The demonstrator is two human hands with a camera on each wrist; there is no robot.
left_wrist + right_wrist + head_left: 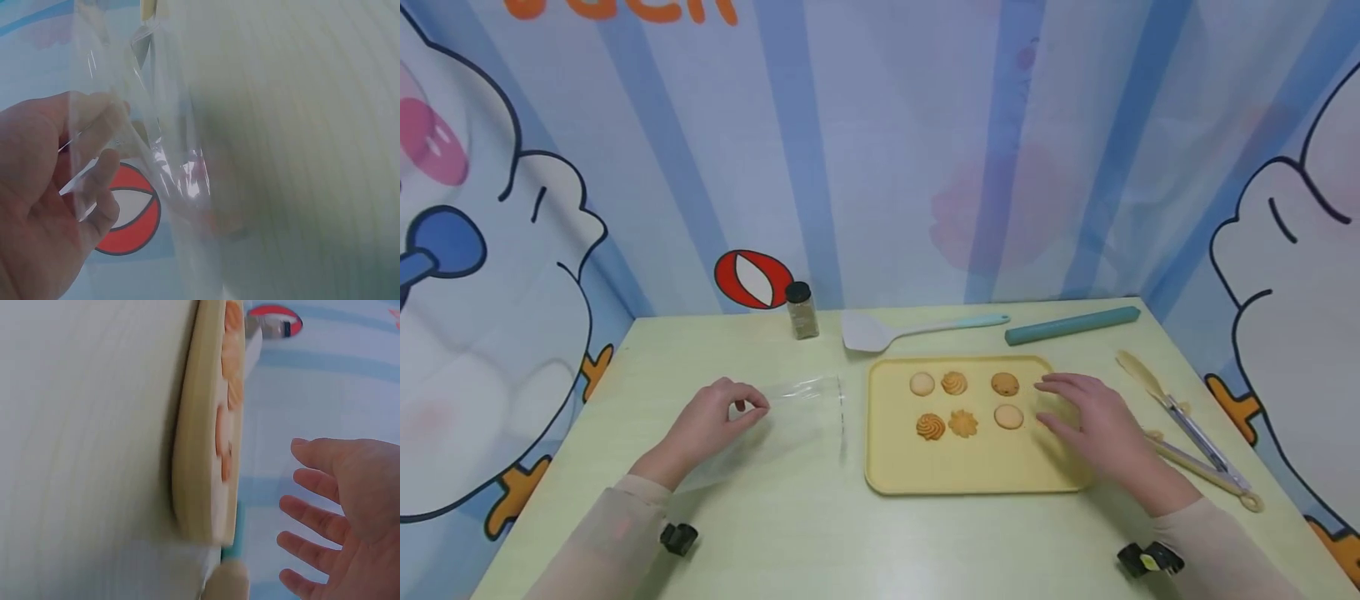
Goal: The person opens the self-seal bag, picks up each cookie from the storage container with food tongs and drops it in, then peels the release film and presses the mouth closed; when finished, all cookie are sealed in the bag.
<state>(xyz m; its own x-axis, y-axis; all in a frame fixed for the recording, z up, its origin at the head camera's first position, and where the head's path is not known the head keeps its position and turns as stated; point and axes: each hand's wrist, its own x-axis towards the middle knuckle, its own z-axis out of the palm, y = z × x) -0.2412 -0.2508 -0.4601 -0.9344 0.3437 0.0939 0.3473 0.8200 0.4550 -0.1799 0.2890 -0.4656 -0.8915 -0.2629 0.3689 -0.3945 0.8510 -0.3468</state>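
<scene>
My left hand [711,425] pinches the edge of a clear plastic bag [808,421] between thumb and fingers, left of the tray. In the left wrist view the see-through film [187,162] hangs in folds in front of the fingers. A yellow tray [958,467] holds several cookies: plain round ones, swirled ones, a flower-shaped cookie [962,423] and a speckled cookie [1005,384]. Over the tray's right side hovers my right hand [1097,425], fingers spread and holding nothing. The right wrist view shows that hand [350,519] apart from the tray's rim.
Behind the tray lie a spatula [868,333] with a pale blade and a teal rolling pin [1071,325]. A seasoning jar [802,312] with a black lid stands at the back left. Tongs [1202,437] with beige tips rest at the right. A printed cloth backdrop [880,167] encloses the table.
</scene>
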